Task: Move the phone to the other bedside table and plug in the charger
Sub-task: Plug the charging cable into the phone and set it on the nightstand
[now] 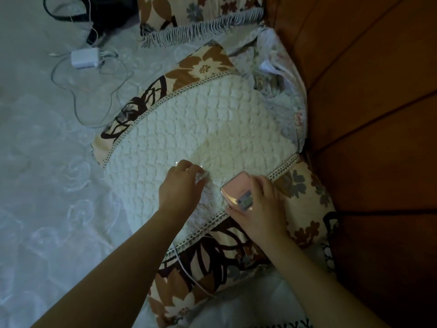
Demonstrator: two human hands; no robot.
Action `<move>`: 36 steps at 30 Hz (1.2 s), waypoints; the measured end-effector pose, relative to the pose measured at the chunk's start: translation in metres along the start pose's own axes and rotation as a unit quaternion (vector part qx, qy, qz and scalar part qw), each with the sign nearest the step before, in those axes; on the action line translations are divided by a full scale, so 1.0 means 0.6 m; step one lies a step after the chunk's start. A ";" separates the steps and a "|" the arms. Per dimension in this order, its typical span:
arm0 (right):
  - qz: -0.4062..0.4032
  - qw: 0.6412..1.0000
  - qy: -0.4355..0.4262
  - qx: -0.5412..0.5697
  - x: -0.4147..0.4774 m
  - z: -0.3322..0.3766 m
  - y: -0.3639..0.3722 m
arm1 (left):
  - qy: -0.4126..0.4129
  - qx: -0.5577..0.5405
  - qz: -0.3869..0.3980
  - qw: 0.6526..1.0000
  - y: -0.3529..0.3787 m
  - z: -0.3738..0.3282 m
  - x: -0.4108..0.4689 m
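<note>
Pink phone [237, 191] rests on the fleecy white pillow [201, 129] near its lower edge, right hand [257, 209] clamped around it, while left hand [182, 185], just left of the phone, pinches what looks like the end of a thin white cable [189, 273] trailing off the pillow's lower edge. White charger brick [85, 58] lies on the bedsheet [47, 162] well beyond the pillow's upper left, its lead loose. No bedside bench in view; judged early: move and plugging-in both remain.
</note>
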State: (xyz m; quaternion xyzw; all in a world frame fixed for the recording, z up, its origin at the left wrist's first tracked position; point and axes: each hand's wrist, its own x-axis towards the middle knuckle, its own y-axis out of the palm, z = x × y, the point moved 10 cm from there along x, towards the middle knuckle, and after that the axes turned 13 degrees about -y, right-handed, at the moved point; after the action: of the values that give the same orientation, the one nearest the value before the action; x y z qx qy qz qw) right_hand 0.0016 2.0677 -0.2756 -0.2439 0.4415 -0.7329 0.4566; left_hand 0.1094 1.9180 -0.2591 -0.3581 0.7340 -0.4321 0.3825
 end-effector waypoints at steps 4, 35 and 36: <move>0.006 1.000 0.027 0.009 -0.004 -0.005 0.011 | 0.009 -0.012 0.000 1.000 -0.001 -0.001 -0.006; -0.222 0.956 0.134 0.137 -0.338 0.174 -0.150 | 0.283 -0.133 0.142 0.939 -0.197 -0.054 -0.306; -0.238 0.950 0.146 0.138 -0.365 0.187 -0.154 | 0.306 -0.136 0.148 0.930 -0.205 -0.057 -0.329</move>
State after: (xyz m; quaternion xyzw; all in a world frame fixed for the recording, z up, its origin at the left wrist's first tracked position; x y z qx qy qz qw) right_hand 0.1466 2.2318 -0.1298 -0.1663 0.3271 -0.9017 0.2288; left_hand 0.1929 2.0536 -0.0861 -0.1440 0.9122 -0.3548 0.1462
